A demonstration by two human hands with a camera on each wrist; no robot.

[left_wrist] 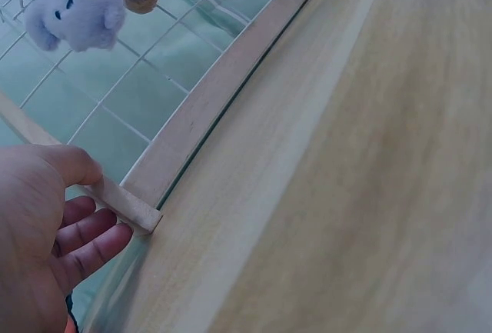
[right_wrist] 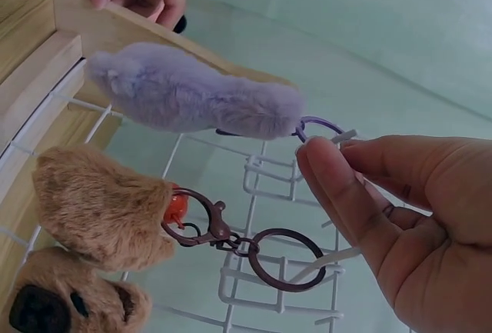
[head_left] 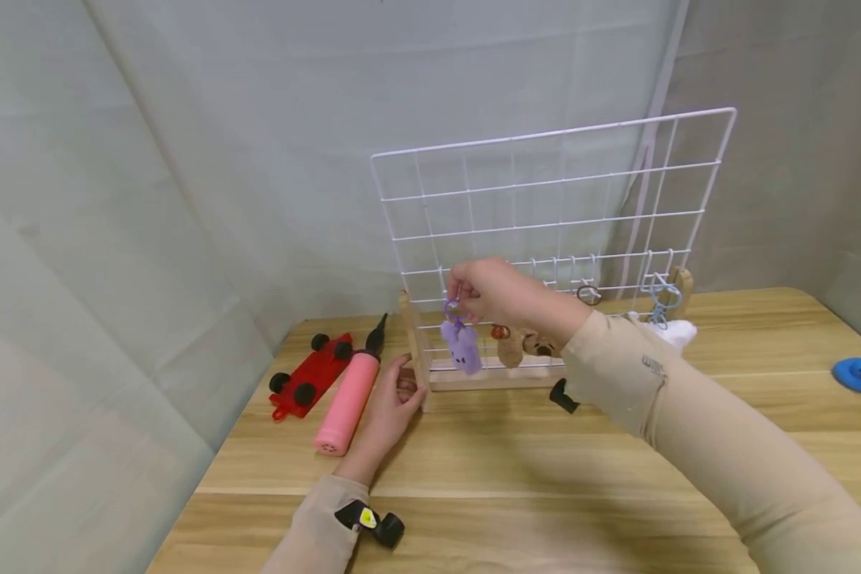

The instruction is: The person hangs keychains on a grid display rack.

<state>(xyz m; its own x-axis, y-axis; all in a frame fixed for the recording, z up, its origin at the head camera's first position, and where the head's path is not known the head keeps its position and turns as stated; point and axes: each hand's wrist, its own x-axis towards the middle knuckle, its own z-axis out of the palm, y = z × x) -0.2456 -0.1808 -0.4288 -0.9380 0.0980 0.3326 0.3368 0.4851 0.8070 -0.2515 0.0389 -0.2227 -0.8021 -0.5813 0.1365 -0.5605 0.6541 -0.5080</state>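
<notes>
My right hand (head_left: 489, 288) pinches the purple ring of a fluffy lilac plush keychain (head_left: 462, 347) at the left side of a white wire grid rack (head_left: 560, 177). In the right wrist view, that ring lies against the tip of a white hook (right_wrist: 347, 138), close to the fingertips. My left hand (head_left: 391, 408) holds the rack's left wooden end piece (left_wrist: 129, 205), thumb on one side and fingers on the other. Beside the lilac plush hangs a brown plush keychain (right_wrist: 104, 208) with a dark metal ring on a hook. A second brown plush (right_wrist: 69, 294) is partly cut off.
Left of the rack lie a pink hand pump (head_left: 348, 399) with a black nozzle and an upturned red toy car (head_left: 312, 378) with black wheels. A white plush (head_left: 676, 332) with a blue ring hangs at the rack's right end. Far right sits a blue rubber duck (head_left: 859, 375).
</notes>
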